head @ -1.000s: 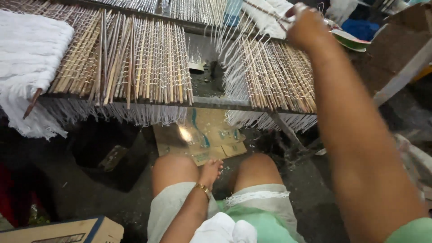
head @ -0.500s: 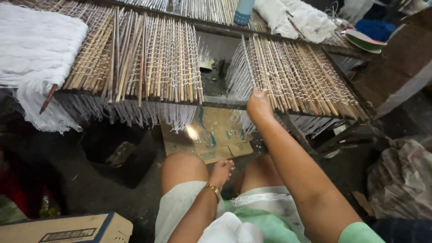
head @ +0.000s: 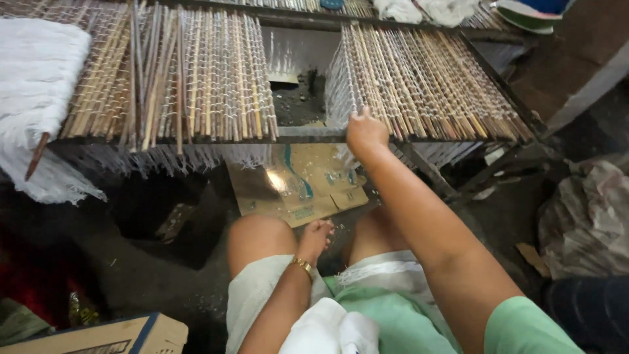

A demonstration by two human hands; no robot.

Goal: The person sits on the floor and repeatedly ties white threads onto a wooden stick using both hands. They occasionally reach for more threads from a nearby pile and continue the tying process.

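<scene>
Right hand [head: 365,131] reaching forward to the near edge of the right stick rack [head: 432,85], fingers curled down over the first sticks at its left corner, touching them; whether pinching one stick or just resting on several, cannot tell. Left hand [head: 317,236] hanging low between the bare knees, fingers loosely bent and close together, touching nothing clearly, a gold bracelet [head: 303,265] on the wrist. Left stick rack [head: 170,72] well apart from the right one, a gap between them, both set on a dark bar [head: 301,135] with pale strands hanging below the edge. White fluffy bundle [head: 36,85] draped over the far left of the left rack. Flattened cardboard [head: 295,187] on the dark ground under the gap, just ahead of the knees. White cloth [head: 327,331] in the lap. Cardboard box [head: 118,334] at lower left. Crumpled sacking [head: 583,223] at right, cloths and a bowl beyond the racks at top right.
</scene>
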